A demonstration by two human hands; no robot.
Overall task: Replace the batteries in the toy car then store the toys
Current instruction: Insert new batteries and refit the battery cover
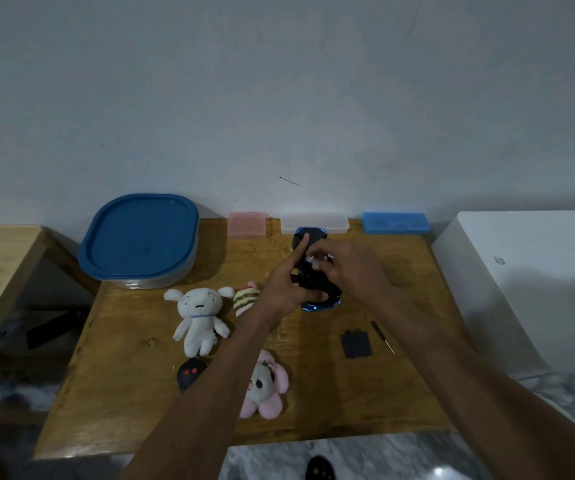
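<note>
Both hands are covering most of the toy car (pixel 308 237), so only its shiny blue ends and some black belly are showing. It is lying upside down near the back middle of the wooden table (pixel 133 375). The left hand (pixel 284 289) is gripping the car's side, with one finger sticking straight up along it. The right hand (pixel 348 268) is pinching something small and pale over the car; it is too blurry to tell what it is.

A flat black cover (pixel 356 344) is lying to the right, just beside a thin screwdriver (pixel 382 337). The left arm is hiding part of a stripy soft toy (pixel 244 299), a black round toy (pixel 189 374) with red dots, and a fluffy pink plush (pixel 265 389). A soft white bunny (pixel 198 320) is lying flat, in full view.

A big tub with a smooth blue lid (pixel 140 237) is sitting at the back left. Along the wall are standing a pink box (pixel 246 224), a clear box (pixel 315 221) and a blue box (pixel 396 223), all hard plastic. Bare wood is showing near the front edge and the right edge.
</note>
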